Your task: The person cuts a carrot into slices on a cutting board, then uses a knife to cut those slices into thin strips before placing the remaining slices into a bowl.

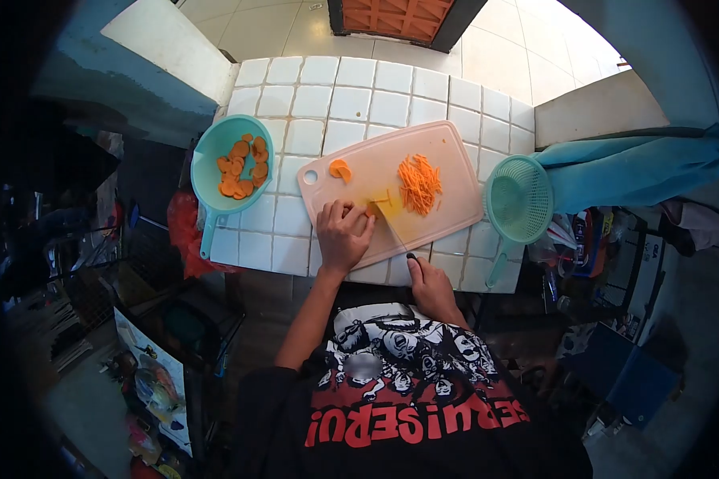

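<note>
A pink cutting board (451, 148) lies at a slant in front of me. My right hand (434, 289) is closed round the dark handle of a knife (391, 226), whose blade rests on the board near the left fingertips. With curled fingers, my left hand (343, 233) pins carrot slices (370, 212) beside the blade, largely hidden by the fingers. Cut carrot strips (382, 197) lie at the blade's tip. A pile of thin carrot shreds (419, 185) sits to the right. Two or so round carrot slices (340, 169) are near the board's hole.
On the left of the white tiled counter (303, 136) stands a green handled strainer (202, 164) with several carrot slices (233, 174). Another green strainer (545, 195) is at the right edge. A blue cloth (631, 172) hangs beyond it. A red plastic bag (185, 231) hangs by the left edge.
</note>
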The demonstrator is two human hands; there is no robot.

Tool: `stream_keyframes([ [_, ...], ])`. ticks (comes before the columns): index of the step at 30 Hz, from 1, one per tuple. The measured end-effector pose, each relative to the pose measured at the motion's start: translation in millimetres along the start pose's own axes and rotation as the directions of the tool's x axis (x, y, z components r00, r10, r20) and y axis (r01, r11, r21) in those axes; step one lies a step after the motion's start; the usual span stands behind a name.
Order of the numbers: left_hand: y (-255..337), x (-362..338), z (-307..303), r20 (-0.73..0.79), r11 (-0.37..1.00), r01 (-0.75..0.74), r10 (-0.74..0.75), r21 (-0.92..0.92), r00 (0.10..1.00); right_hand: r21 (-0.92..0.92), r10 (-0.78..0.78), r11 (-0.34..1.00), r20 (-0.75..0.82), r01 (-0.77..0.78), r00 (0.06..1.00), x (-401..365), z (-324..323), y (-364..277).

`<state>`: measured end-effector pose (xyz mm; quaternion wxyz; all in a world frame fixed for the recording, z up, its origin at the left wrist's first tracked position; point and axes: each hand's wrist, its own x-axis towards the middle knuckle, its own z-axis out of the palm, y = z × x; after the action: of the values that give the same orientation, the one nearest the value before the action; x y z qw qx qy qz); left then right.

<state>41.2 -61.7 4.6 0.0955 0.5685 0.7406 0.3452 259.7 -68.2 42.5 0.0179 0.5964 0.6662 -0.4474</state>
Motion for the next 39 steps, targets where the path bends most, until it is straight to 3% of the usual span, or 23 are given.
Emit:
stream_keyframes([
  [4,-1,0,1,-0.001,1.000,-0.003,0.003,-0.009,1.000,0.085,0.007,0.996,0.007,-0.007,1.000,2,-2,-4],
  [28,-4,-2,1,-0.006,0.999,-0.003,0.003,-0.040,1.000,-0.060,-0.008,0.998,0.064,0.012,0.998,7,0,-18],
  [34,-4,1,0,-0.007,0.999,-0.007,0.007,-0.037,1.000,-0.057,-0.067,0.996,0.018,0.068,0.998,13,-2,-22],
  [38,-1,-2,1,-0.015,0.999,-0.001,0.001,-0.044,1.000,-0.090,-0.010,0.996,0.018,0.012,1.000,6,-1,-6],
  [39,-1,-1,0,-0.010,0.999,0.003,-0.003,-0.038,1.000,-0.008,-0.014,1.000,-0.019,0.014,1.000,9,0,-5],
])
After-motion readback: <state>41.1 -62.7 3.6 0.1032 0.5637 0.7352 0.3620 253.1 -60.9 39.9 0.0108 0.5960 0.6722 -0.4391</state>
